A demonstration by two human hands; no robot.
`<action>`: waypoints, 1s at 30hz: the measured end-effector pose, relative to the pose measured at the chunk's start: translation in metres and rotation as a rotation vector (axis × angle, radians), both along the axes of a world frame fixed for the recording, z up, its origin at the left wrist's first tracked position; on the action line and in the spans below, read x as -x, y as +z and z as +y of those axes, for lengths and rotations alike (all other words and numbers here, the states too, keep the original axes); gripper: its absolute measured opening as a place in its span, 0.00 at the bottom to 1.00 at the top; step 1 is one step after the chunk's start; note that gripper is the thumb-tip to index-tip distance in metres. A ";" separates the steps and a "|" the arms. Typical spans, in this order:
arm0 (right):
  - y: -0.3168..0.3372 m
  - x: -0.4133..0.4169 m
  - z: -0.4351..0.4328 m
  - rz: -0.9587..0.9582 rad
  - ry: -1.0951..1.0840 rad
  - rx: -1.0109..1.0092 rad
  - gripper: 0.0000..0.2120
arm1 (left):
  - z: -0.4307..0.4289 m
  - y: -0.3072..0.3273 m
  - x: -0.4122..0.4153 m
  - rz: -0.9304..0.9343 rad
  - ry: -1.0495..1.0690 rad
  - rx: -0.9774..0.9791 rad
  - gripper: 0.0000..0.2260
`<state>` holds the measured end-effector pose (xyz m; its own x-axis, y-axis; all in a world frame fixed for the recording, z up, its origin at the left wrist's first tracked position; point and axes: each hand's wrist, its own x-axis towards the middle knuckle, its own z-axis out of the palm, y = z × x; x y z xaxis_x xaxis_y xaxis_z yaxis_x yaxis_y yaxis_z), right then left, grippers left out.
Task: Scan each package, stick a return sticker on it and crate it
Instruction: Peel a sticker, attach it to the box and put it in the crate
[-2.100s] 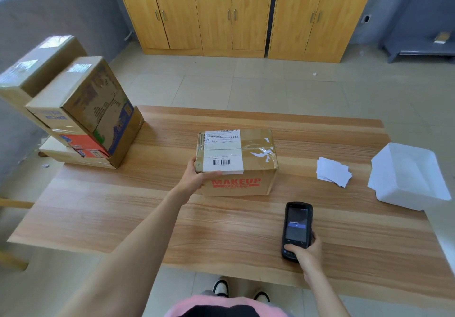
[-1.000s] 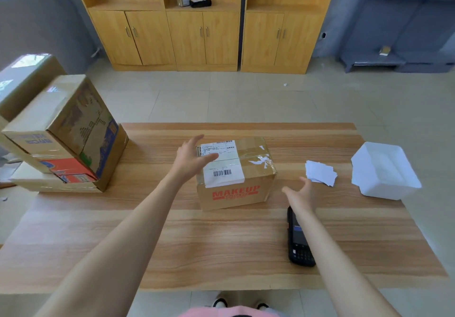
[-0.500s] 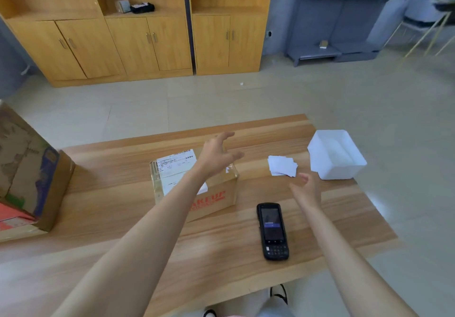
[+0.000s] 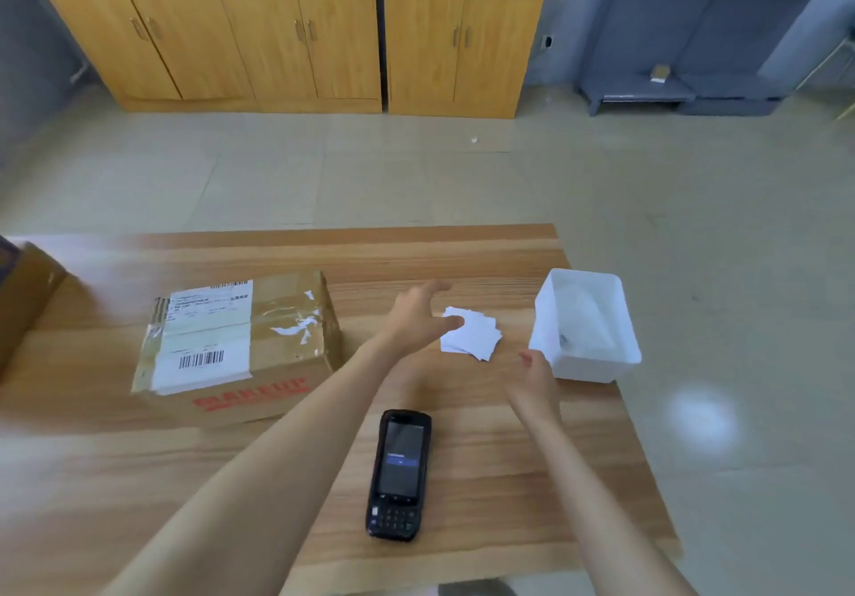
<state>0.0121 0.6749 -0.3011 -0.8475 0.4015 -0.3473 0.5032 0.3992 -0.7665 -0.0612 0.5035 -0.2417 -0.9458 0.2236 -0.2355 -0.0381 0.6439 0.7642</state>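
Two bare hands reach out over the right half of the tabletop [image 4: 486, 466]. The left hand [image 4: 416, 320] is open with its fingers spread, and its thumb overlaps the near left edge of a loose pile of white stickers [image 4: 479, 341]; whether it touches them cannot be told. The right hand [image 4: 532, 376] is seen edge-on with relaxed fingers, holding nothing. It hovers just beside the near left corner of a white tub [image 4: 585, 369].

That tub sits at the right edge of the tabletop and juts out over it. The stickers lie just left of the tub, nearer the far edge than the near one.

Between the two forearms a black scanner [image 4: 401, 470] lies face up with its screen lit and its keypad end close to the near edge.

The package [image 4: 277, 350], a taped cardboard box with red lettering on its near side, stands on the left half, well apart from both hands. A white barcode label [image 4: 203, 336] covers the left part of its top. A strip of bare wood runs between the package and the stickers, under the left wrist.

At the far left another cardboard box [image 4: 23, 304] is cut off by the frame.
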 end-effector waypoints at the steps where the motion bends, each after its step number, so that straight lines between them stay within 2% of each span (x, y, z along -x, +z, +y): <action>1: -0.002 0.005 0.004 -0.011 0.044 0.000 0.23 | 0.006 -0.005 0.002 -0.024 0.035 -0.003 0.25; 6: -0.016 0.033 0.015 -0.043 0.234 -0.032 0.17 | 0.021 -0.027 0.010 -0.109 0.164 0.051 0.24; 10: -0.026 0.053 0.017 -0.050 0.396 -0.101 0.25 | 0.024 -0.042 0.015 -0.178 0.223 0.067 0.24; 19: -0.063 0.095 0.023 -0.016 0.658 -0.410 0.27 | 0.037 -0.084 0.032 -0.284 0.252 0.117 0.24; 22: -0.078 0.094 0.025 -0.040 0.785 -0.565 0.32 | 0.041 -0.099 0.034 -0.322 0.260 0.135 0.24; 25: -0.087 0.089 0.024 0.003 0.801 -0.697 0.30 | 0.044 -0.109 0.033 -0.321 0.250 0.167 0.23; 30: -0.093 0.084 0.025 0.003 0.797 -0.743 0.27 | 0.045 -0.113 0.036 -0.314 0.283 0.168 0.23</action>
